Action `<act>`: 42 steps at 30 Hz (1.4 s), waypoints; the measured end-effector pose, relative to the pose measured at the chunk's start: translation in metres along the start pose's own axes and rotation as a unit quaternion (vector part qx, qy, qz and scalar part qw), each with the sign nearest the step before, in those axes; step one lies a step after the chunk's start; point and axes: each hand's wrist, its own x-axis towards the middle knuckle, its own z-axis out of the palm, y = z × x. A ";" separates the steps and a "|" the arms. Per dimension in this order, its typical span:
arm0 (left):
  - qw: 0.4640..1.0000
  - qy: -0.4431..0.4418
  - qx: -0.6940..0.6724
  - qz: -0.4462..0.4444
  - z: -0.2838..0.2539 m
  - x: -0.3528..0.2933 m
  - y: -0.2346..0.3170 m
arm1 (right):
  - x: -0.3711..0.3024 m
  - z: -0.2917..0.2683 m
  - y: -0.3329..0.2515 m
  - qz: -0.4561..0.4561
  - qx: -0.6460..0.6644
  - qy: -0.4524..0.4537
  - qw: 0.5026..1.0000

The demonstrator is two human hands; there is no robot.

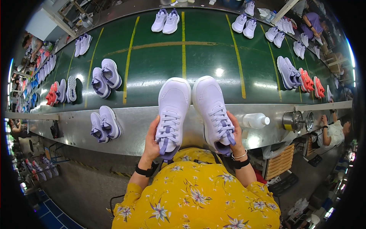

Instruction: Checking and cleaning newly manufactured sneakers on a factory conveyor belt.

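Note:
In my left hand [152, 140] is a lavender sneaker [173, 103], its toe pointing away from me and its laces facing up. A matching sneaker [209, 100] is gripped by my right hand [235, 133], with fingers wrapped along its outer side near the heel. The two shoes are held side by side above the metal ledge, toes close together. Purple pull tabs show at both heels. Most of my fingers are hidden under the shoes. To the left on the ledge rests another pair of lavender sneakers [108, 122].
A green conveyor belt [152, 72] with yellow lines runs across ahead, carrying several pairs of lavender and coral sneakers [306, 81]. Right along the metal ledge [137, 133] are a white plastic bottle [256, 120] and a steel pot [292, 121]. A co-worker [335, 133] sits at far right.

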 end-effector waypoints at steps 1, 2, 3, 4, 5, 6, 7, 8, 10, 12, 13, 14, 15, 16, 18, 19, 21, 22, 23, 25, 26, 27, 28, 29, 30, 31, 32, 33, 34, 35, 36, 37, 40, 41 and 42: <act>1.000 0.000 0.001 0.001 -0.002 0.001 -0.004 | 0.002 0.003 -0.004 -0.001 0.001 -0.001 1.000; 0.991 0.025 0.117 0.054 -0.006 0.002 -0.008 | 0.003 0.006 -0.008 -0.049 -0.015 0.000 0.999; 0.966 0.047 0.231 0.106 -0.005 0.004 -0.005 | 0.004 0.011 -0.011 -0.096 -0.032 0.003 0.995; 0.966 0.046 0.232 0.106 -0.002 0.006 -0.002 | 0.003 0.012 -0.004 -0.091 -0.043 0.034 0.994; 0.952 0.061 0.270 0.131 0.000 0.007 0.001 | 0.003 0.012 -0.002 -0.091 -0.043 0.035 0.994; 0.935 0.077 0.308 0.156 0.004 0.008 0.007 | 0.004 0.013 -0.001 -0.118 -0.082 0.047 0.988; 0.935 0.078 0.309 0.154 0.005 0.008 0.010 | 0.004 0.013 0.001 -0.145 -0.122 0.059 0.980; 0.928 0.086 0.326 0.160 0.007 0.008 0.011 | 0.004 0.014 0.001 -0.144 -0.121 0.059 0.980; 0.921 0.093 0.341 0.164 0.009 0.007 0.009 | 0.005 0.015 -0.002 -0.148 -0.175 0.087 0.969; 0.919 0.118 0.343 0.156 0.011 0.006 0.006 | 0.005 0.013 0.000 -0.155 -0.192 0.093 0.965; 0.919 0.116 0.343 0.154 0.013 0.005 0.006 | 0.006 0.013 0.001 -0.163 -0.209 0.098 0.959; 0.915 0.126 0.351 0.153 0.015 0.005 0.005 | 0.007 0.014 0.002 -0.166 -0.219 0.105 0.956; 0.911 0.135 0.359 0.152 0.018 0.005 0.005 | 0.007 0.014 0.002 -0.163 -0.220 0.106 0.956; 0.912 0.133 0.358 0.149 0.019 0.005 0.004 | 0.007 0.015 0.000 -0.166 -0.250 0.106 0.948; 0.901 0.142 0.382 0.151 0.022 0.006 0.002 | 0.008 0.018 0.000 -0.167 -0.276 0.112 0.940; 0.902 0.139 0.382 0.148 0.023 0.007 0.001 | 0.008 0.020 0.003 -0.163 -0.277 0.115 0.940; 0.898 0.147 0.387 0.149 0.024 0.008 -0.002 | 0.007 0.022 0.012 -0.159 -0.267 0.126 0.942; 0.898 0.147 0.387 0.146 0.025 0.008 -0.006 | 0.007 0.022 0.016 -0.159 -0.277 0.126 0.939; 0.892 0.154 0.399 0.146 0.025 0.008 -0.011 | 0.006 0.023 0.019 -0.155 -0.278 0.127 0.939; 0.887 0.160 0.411 0.140 0.031 0.010 -0.014 | 0.006 0.025 0.023 -0.153 -0.355 0.117 0.915; 0.861 0.162 0.466 0.123 0.034 0.010 -0.016 | 0.007 0.027 0.026 -0.149 -0.355 0.117 0.916; 0.833 0.162 0.519 0.105 0.038 0.011 -0.017 | 0.008 0.029 0.030 -0.133 -0.399 0.101 0.902; 0.807 0.142 0.566 0.090 0.040 0.012 -0.020 | 0.010 0.031 0.035 -0.117 -0.441 0.084 0.886; 0.808 0.140 0.566 0.085 0.037 0.015 -0.029 | 0.011 0.031 0.042 -0.100 -0.482 0.066 0.868; 0.782 0.093 0.614 0.050 0.036 0.021 -0.039 | 0.015 0.030 0.050 -0.090 -0.497 0.031 0.863; 0.751 0.045 0.658 0.015 0.034 0.023 -0.047 | 0.014 0.030 0.056 -0.086 -0.497 0.028 0.863; 0.758 0.013 0.651 -0.043 0.032 0.020 -0.053 | 0.012 0.031 0.062 -0.082 -0.490 0.023 0.867; 0.758 0.013 0.650 -0.049 0.031 0.020 -0.055 | 0.011 0.034 0.063 -0.078 -0.483 0.018 0.872; 0.768 -0.005 0.639 -0.045 0.029 0.021 -0.057 | 0.012 0.034 0.061 -0.077 -0.510 -0.006 0.856; 0.777 -0.022 0.628 -0.041 0.027 0.020 -0.059 | 0.013 0.032 0.062 -0.073 -0.510 -0.009 0.857; 0.777 -0.022 0.628 -0.045 0.024 0.022 -0.059 | 0.016 0.028 0.062 -0.060 -0.493 -0.021 0.868; 0.786 -0.031 0.615 -0.055 0.020 0.023 -0.059 | 0.018 0.024 0.063 -0.048 -0.476 -0.033 0.878; 0.802 -0.033 0.593 -0.063 0.018 0.024 -0.057 | 0.020 0.007 0.076 0.007 -0.385 0.000 0.923; 0.807 -0.027 0.587 -0.058 0.018 0.023 -0.057 | 0.020 0.001 0.081 0.059 -0.295 0.024 0.953; 0.808 -0.027 0.586 -0.060 0.018 0.023 -0.058 | 0.020 -0.001 0.088 0.051 -0.264 0.042 0.962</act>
